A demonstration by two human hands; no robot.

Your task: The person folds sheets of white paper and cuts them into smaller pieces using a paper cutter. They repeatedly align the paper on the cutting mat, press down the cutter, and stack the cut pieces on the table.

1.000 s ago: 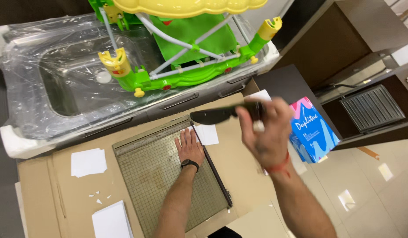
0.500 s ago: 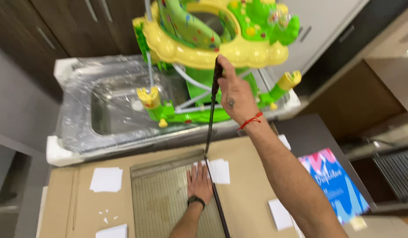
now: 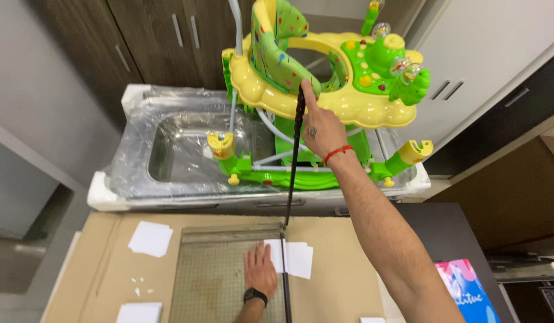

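A grey-green paper cutter board (image 3: 217,275) lies on a brown cardboard surface (image 3: 103,251). Its black blade arm (image 3: 293,161) stands raised almost upright. My right hand (image 3: 317,125) grips the arm's handle at the top, index finger along it, a red band on the wrist. My left hand (image 3: 260,272), wearing a black watch, presses flat on a white sheet of paper (image 3: 292,258) that lies across the board's right edge under the blade line.
A stack of white paper squares (image 3: 150,238) lies left of the cutter, another stack (image 3: 139,312) at the front left, with small scraps (image 3: 139,284) between. Behind stand a plastic-wrapped steel sink (image 3: 181,152) and a green-and-yellow baby walker (image 3: 325,78). A colourful packet (image 3: 465,293) lies at the right.
My right hand has lifted the blade arm from low and level to nearly upright. My view has tilted up. The left hand has stayed on the paper.
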